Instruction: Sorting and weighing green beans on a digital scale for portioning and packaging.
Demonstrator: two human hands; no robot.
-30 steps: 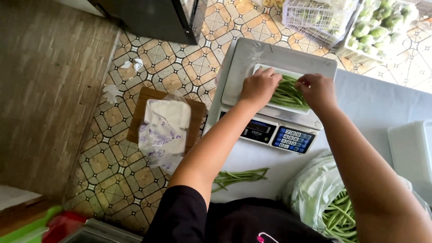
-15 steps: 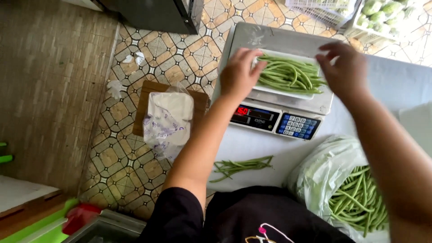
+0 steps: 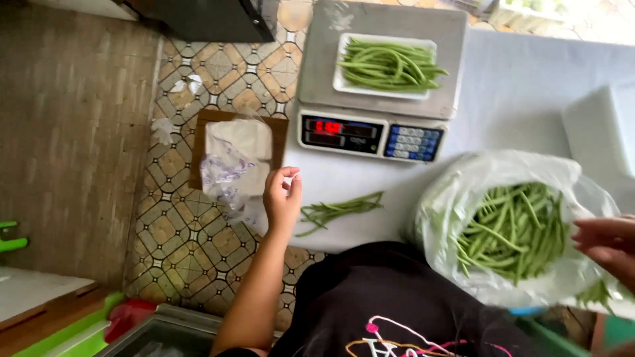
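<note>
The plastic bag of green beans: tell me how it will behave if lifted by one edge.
The plastic bag looks thin and crumpled, so it will probably sag. The green beans fill it loosely, so they would likely slide to the low side. Its mouth gapes near the right hand, so some may spill.

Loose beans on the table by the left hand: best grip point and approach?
Pinch the loose beans at mid-bundle from above, probably, with fingers across the stems. They lie flat, fanning at the left end, near the left hand.
</note>
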